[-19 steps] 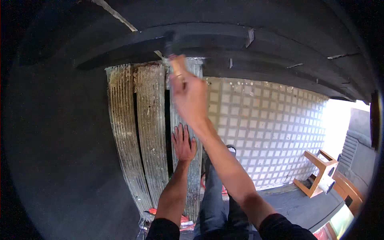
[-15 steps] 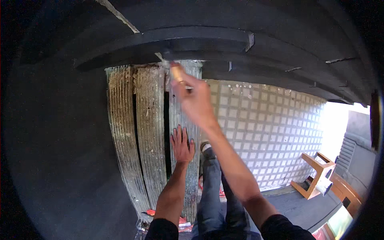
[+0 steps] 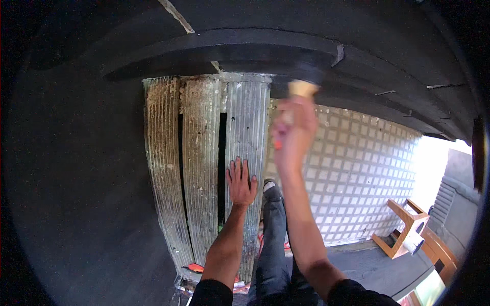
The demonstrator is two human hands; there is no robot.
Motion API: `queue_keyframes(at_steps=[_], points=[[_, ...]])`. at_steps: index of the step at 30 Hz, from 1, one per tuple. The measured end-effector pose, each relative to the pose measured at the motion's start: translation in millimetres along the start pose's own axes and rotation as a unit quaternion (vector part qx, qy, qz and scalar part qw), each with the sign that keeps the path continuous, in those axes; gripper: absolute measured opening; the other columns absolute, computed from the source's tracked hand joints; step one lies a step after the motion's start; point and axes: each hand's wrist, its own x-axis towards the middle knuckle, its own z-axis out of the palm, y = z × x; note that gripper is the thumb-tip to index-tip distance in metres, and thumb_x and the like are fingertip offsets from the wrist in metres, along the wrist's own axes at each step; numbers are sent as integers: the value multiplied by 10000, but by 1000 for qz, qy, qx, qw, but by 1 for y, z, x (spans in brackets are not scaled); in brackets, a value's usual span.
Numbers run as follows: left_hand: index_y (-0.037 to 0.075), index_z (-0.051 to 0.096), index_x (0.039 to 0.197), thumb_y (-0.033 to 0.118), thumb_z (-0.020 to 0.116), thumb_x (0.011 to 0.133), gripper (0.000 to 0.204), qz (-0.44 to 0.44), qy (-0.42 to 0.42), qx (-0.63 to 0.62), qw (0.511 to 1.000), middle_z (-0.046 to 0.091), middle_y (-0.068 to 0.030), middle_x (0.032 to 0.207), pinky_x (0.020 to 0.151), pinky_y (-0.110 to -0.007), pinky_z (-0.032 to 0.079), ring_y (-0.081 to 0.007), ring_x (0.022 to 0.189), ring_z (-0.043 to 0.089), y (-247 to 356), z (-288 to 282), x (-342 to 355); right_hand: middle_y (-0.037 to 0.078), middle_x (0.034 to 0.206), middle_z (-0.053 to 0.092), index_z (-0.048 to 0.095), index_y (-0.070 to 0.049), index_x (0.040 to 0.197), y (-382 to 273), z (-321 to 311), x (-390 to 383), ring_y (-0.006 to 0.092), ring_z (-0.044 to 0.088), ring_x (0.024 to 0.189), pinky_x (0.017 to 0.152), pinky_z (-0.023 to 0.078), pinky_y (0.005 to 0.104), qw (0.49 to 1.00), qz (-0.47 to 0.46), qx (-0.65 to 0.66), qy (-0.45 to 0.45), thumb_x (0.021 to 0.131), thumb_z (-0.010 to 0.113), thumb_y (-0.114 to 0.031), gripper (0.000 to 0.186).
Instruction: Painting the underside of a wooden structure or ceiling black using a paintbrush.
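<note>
My right hand (image 3: 296, 122) grips a paintbrush (image 3: 303, 88) with a pale wooden upper part. Its dark bristles, smeared by motion, are against or close to the black-coated stepped surface (image 3: 229, 53); contact is hard to tell. My left hand (image 3: 241, 184) lies flat, fingers spread, on the rightmost of three worn, ribbed grey boards (image 3: 247, 122). The other two ribbed boards (image 3: 200, 148) stretch alongside to the left, with dark gaps between them. A pale unpainted strip (image 3: 216, 66) shows on the black surface just above the boards.
A black wall (image 3: 87, 178) fills the left. To the right is a floor of pale square tiles (image 3: 342, 173). A wooden stool-like frame (image 3: 403, 227) stands there beside a white container (image 3: 412, 242) with black on it. Red items (image 3: 195, 267) lie at the boards' near end.
My right hand has swept the paintbrush rightward along the black surface, from above the boards to beyond their right edge. My left hand stays flat on the board; the view has shifted slightly.
</note>
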Motion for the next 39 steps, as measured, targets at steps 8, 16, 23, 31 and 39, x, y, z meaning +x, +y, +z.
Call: queue_keyframes(at_steps=[8, 16, 23, 31, 39], points=[[45, 334, 1464, 343, 480, 909, 646, -1, 0, 23, 1000, 246, -188, 1548, 1132, -589, 159, -432, 1403, 240, -12, 3, -9, 28, 782, 577, 569, -86, 1131, 0, 26, 4, 16, 352, 460, 350, 213, 173, 954, 263, -39, -141, 984, 513, -158, 173], [28, 339, 1454, 301, 506, 899, 641, -9, -5, 1, 1000, 241, -207, 1544, 1136, -586, 148, -443, 1411, 217, -7, -4, -4, -12, 721, 510, 518, -76, 998, -61, -41, 20, 16, 391, 481, 354, 336, 150, 998, -61, 14, -14, 993, 521, -234, 158], [37, 356, 1447, 318, 515, 890, 643, 0, -3, -1, 1000, 262, -196, 1538, 1129, -586, 168, -433, 1399, 250, -7, -1, -4, 23, 840, 599, 571, -86, 1120, 1, 38, -6, 72, 535, 606, 448, 399, 219, 919, 241, -184, -252, 858, 518, 27, 290], [27, 345, 1453, 329, 490, 906, 641, -11, -11, -2, 1000, 249, -202, 1543, 1144, -578, 138, -429, 1413, 226, -12, -3, -6, 7, 737, 567, 587, -98, 1082, -34, 5, 21, 24, 398, 464, 331, 257, 157, 974, 186, -41, -123, 961, 570, -202, 160], [54, 346, 1457, 319, 536, 878, 665, -5, 7, -5, 1000, 262, -187, 1541, 1124, -591, 181, -429, 1393, 260, -9, -2, -3, -4, 724, 544, 527, -105, 980, -59, -35, 12, 28, 443, 529, 388, 326, 164, 992, -111, 22, 60, 989, 535, -221, 116]])
